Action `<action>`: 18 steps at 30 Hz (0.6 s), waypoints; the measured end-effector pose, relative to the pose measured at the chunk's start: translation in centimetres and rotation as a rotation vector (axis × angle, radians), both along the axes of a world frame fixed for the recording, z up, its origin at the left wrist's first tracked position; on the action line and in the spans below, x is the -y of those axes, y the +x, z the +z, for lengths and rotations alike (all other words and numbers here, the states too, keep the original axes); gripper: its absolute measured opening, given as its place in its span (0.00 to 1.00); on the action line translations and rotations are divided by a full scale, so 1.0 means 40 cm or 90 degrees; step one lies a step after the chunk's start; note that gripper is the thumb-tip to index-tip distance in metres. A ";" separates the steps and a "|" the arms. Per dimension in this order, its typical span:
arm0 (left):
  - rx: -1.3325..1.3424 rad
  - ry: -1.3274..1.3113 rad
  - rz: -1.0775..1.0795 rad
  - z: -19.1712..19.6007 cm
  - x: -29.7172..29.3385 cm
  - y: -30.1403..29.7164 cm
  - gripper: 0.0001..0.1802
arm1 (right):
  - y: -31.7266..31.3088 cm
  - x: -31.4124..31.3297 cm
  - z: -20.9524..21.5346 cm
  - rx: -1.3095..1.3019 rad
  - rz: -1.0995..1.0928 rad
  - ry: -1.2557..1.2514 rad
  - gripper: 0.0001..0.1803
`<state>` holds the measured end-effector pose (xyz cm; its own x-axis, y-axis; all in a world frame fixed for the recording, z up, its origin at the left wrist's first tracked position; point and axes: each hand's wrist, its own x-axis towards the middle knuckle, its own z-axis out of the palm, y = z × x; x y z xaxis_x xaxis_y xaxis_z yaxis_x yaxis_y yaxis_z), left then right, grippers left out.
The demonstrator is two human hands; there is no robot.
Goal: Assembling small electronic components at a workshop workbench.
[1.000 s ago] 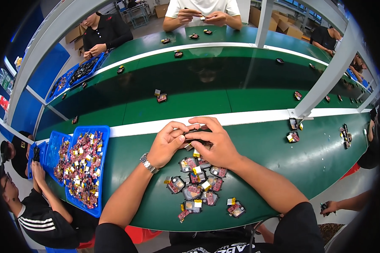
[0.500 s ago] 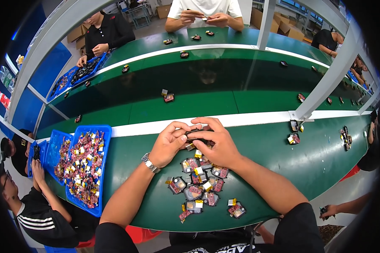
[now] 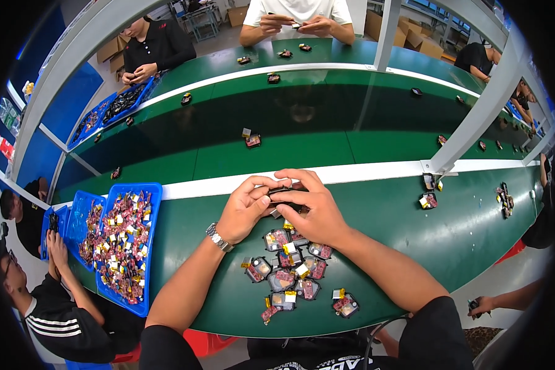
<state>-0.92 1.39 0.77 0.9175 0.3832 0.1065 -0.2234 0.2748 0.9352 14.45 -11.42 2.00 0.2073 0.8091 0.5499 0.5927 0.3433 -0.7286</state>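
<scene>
Gripping a small dark case point(image 3: 280, 190) between left hand point(image 3: 245, 211) and right hand point(image 3: 317, 213), at the far end of the pile of open cases point(image 3: 282, 281). Pinching with left thumb and fingertips, curling right fingers over the other side; mostly hidden, so can't tell exact contact points. Wearing a metal watch point(image 3: 218, 238) on left wrist. Seeing red boards point(image 3: 319, 269) and white-and-yellow batteries point(image 3: 302, 271) in the pile, green table point(image 3: 413, 246) underneath. Single case point(image 3: 345, 305) to the right of the pile, near side; two cases point(image 3: 428, 201) farther right and beyond. Left of the pile, blue tray point(image 3: 152, 259), full of boards and batteries. Beyond the pile, white rail point(image 3: 382, 173), then green strip with scattered cases point(image 3: 253, 141).
</scene>
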 end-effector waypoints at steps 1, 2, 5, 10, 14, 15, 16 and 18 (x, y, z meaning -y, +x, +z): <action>-0.002 0.000 0.000 -0.004 -0.003 -0.002 0.16 | -0.004 0.001 0.005 0.012 -0.004 0.001 0.13; -0.003 -0.004 0.000 -0.011 -0.006 -0.005 0.16 | -0.003 0.002 0.001 0.011 -0.004 0.001 0.13; -0.004 -0.005 -0.001 -0.017 -0.006 -0.006 0.16 | 0.004 0.003 -0.009 0.019 -0.011 -0.009 0.14; -0.004 -0.004 -0.004 -0.026 -0.006 -0.010 0.15 | -0.006 0.001 -0.012 -0.063 0.043 -0.017 0.13; -0.014 0.012 0.017 -0.013 -0.003 -0.003 0.14 | -0.003 0.007 0.000 -0.040 0.048 -0.018 0.14; -0.012 0.013 0.022 -0.011 -0.001 0.000 0.13 | -0.001 0.011 0.000 -0.012 0.024 -0.020 0.13; -0.013 0.016 0.021 -0.012 -0.003 -0.001 0.13 | -0.003 0.010 -0.001 0.014 -0.001 -0.019 0.13; -0.004 -0.011 0.015 -0.017 -0.004 -0.003 0.13 | -0.007 0.010 0.010 0.027 -0.026 0.018 0.13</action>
<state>-1.06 1.54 0.09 0.9089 0.4062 0.0941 -0.2243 0.2861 0.9316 14.19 -11.83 2.39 0.2155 0.7845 0.5815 0.6362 0.3390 -0.6930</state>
